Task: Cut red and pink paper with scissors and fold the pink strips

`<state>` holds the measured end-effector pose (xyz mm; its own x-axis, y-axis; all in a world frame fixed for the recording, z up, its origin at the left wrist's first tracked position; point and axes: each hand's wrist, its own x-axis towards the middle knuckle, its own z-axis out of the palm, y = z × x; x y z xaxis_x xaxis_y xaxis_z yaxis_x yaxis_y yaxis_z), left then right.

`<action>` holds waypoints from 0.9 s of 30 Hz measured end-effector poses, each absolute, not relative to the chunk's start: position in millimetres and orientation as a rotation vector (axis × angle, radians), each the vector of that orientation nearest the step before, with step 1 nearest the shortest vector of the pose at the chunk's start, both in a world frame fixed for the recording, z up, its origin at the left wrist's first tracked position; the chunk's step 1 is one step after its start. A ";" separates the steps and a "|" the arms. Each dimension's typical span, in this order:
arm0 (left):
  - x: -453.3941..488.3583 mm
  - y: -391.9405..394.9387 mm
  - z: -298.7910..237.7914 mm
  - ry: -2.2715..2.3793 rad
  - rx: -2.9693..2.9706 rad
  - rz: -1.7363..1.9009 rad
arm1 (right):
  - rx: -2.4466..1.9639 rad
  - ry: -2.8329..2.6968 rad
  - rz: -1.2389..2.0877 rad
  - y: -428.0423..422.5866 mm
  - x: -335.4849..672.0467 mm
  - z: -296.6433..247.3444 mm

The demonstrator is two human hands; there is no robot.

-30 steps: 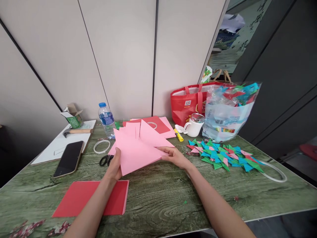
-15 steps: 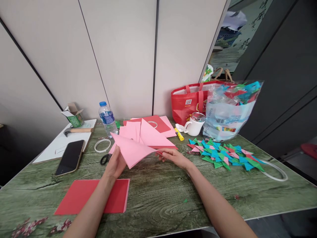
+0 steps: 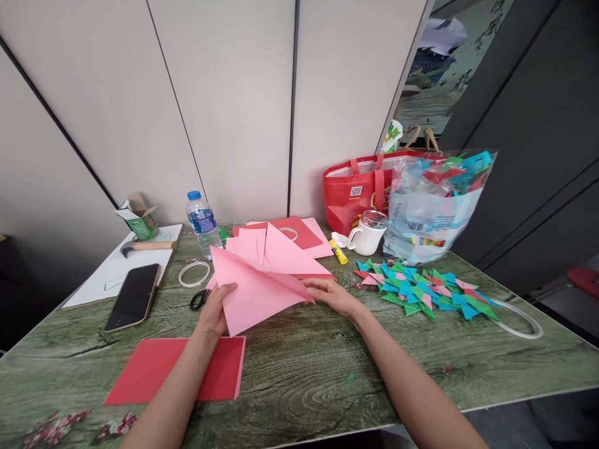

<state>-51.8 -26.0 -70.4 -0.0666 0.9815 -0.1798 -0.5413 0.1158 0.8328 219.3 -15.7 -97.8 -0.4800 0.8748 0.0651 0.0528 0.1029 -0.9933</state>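
Note:
A folded sheet of pink paper (image 3: 262, 296) is held up in front of me, its layers parted along the top. My left hand (image 3: 218, 308) grips its left edge, with the thumb on the front face. At its right corner, the fingers of my right hand (image 3: 330, 296) are closed on the paper. Behind it lie more pink paper pieces (image 3: 292, 252), among them a large folded triangle, with a red sheet (image 3: 299, 232) underneath at the back. A stack of red paper (image 3: 145, 371) with a pink edge lies under my left forearm.
Scissors (image 3: 199, 300), a roll of tape (image 3: 193, 273), a phone (image 3: 133, 298), a hammer (image 3: 150, 246) and a water bottle (image 3: 204, 224) are on the left. To the right are a glue stick (image 3: 339, 252), a mug (image 3: 368, 236), a plastic bag (image 3: 428, 218) and folded paper pieces (image 3: 421, 290).
The pink paper has turned and opened out, showing more of its face toward me. Its lower edge has dropped slightly. Both hands stay at its two sides.

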 end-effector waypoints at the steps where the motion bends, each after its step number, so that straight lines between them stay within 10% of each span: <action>1: -52.6 -25.9 -70.7 0.959 0.623 1.375 | -0.943 -1.671 1.434 -15.3 219.8 -98.5; 27: -50.5 -25.1 -75.4 0.899 0.826 0.990 | -1.039 -1.202 1.545 -10.2 222.5 -100.7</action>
<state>-50.5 -25.1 -75.4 0.2755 0.9306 -0.2411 -0.3289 0.3269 0.8860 222.5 -10.2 -100.7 -0.2493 0.9642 -0.0906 -0.1498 -0.1308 -0.9800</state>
